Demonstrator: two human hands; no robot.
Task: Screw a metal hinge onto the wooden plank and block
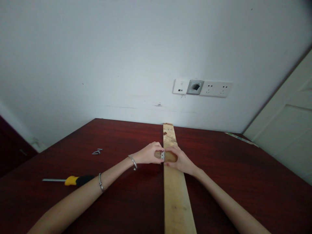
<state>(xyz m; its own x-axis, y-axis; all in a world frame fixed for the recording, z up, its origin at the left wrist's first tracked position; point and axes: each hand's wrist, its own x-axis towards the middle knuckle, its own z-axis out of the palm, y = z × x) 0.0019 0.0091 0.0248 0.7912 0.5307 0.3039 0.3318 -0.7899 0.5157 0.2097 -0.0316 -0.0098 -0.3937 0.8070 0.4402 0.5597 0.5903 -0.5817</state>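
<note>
A pale wooden plank lies lengthwise on the dark red table. At its left edge sits a small silver metal piece with dark holes, which looks like a hinge. My left hand pinches the hinge from the left, fingers above and thumb below. From the right, my right hand reaches across the plank, its curled fingertips against the hinge's other side. A light brown surface shows inside the left hand's curl; I cannot tell what it belongs to.
A yellow and black screwdriver lies on the table beyond my left forearm, its handle partly hidden. Several screws rest farther back. The plank's far end is close to the white wall, which has sockets. A thin strip lies back right.
</note>
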